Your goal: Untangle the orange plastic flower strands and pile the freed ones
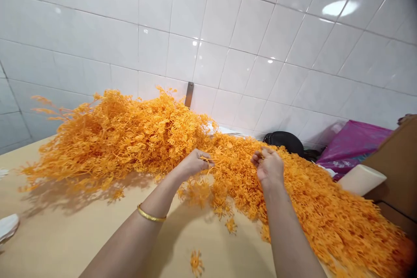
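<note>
A big heap of orange plastic sprigs [130,139] lies across the tan table [65,243], running from back left to front right. My left hand [194,163], a gold bangle [150,216] on its wrist, is closed in a pinch on a thin orange sprig [208,159] at the heap's near edge. My right hand [269,166] is held up over the heap with its fingers curled round a small orange piece [259,155]. A few loose orange flower pieces [196,263] lie on the table near my arms.
A white tiled wall [228,30] stands behind the table. At the back right are a black bag [284,140], a magenta plastic bag [352,143], a white roll [361,179] and a brown cardboard box [399,156]. A white scrap [7,226] lies at the left edge.
</note>
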`<state>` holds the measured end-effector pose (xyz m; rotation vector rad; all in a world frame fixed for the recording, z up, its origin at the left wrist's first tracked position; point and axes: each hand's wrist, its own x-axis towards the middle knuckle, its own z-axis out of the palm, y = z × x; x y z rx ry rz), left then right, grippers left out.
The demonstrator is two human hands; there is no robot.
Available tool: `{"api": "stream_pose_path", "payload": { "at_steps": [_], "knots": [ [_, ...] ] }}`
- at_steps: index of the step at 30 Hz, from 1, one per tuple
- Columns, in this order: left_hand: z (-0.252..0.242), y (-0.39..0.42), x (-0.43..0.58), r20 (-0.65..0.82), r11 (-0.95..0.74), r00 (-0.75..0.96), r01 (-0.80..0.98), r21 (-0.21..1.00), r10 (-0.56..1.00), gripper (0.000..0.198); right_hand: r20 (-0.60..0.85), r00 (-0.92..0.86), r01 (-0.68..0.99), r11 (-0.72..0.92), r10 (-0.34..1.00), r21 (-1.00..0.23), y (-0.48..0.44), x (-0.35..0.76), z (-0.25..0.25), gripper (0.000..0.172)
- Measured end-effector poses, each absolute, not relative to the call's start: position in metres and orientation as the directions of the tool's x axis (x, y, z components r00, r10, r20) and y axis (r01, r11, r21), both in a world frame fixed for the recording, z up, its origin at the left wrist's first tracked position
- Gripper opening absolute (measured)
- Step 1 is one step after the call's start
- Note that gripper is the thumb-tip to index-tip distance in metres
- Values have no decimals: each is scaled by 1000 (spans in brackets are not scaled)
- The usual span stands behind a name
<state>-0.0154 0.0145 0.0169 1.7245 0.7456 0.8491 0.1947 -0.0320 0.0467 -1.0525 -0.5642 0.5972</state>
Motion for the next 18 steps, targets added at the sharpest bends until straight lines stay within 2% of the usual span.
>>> {"api": "stream_pose_path", "payload": {
  "at_steps": [5, 7, 11, 13, 15, 18],
  "knots": [
    [16, 13, -14, 166, -261, 540, 103, 960, 825, 15, 75, 528, -239, 233, 846, -943, -26, 171, 38, 22],
    [16, 12, -14, 142, -249, 539, 131, 960, 830, 16, 77, 448, -214, 191, 890, -958, -28, 168, 37, 27],
    [13, 12, -11, 81, -212, 541, 184, 960, 837, 19, 132, 170, 49, 125, 977, -991, -36, 166, 36, 40],
    [11, 11, -9, 61, -197, 547, 192, 961, 835, 19, 167, 51, 207, 153, 985, -966, -37, 164, 33, 37],
    [12, 9, -8, 55, -189, 566, 181, 965, 823, 19, 258, 45, 319, 231, 965, -919, -33, 160, 27, 32],
    [15, 5, -6, 92, -197, 588, 117, 973, 803, 19, 419, 212, 373, 323, 883, -870, -24, 153, 18, 35]
  ]
}}
